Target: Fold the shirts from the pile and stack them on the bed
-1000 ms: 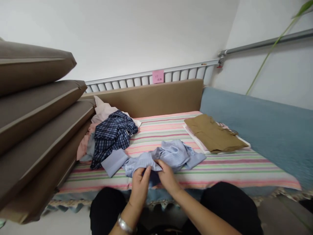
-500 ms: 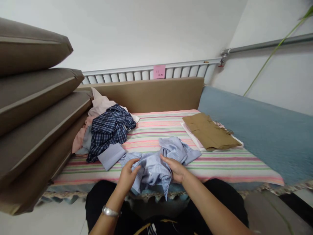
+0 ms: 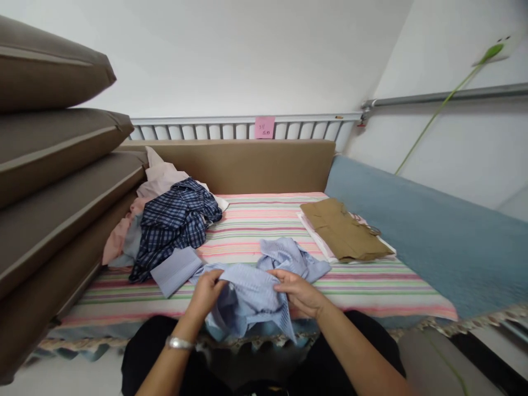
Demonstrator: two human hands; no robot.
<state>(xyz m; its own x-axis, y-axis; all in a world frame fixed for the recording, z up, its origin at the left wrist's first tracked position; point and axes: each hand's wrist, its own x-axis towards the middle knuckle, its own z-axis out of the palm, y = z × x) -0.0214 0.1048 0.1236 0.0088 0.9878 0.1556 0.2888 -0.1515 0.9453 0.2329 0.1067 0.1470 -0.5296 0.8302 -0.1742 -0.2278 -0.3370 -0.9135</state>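
Two hands, left hand and right hand, pinch the crumpled light blue shirt, lower middle; folded brown garment lies right, messy plaid shirt left.

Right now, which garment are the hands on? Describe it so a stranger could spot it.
On the striped bed cover, find the near edge. The pale blue shirt lies crumpled there, pinched by left hand and right hand. Unlike the navy plaid shirt and folded tan garment, it is pinstriped.
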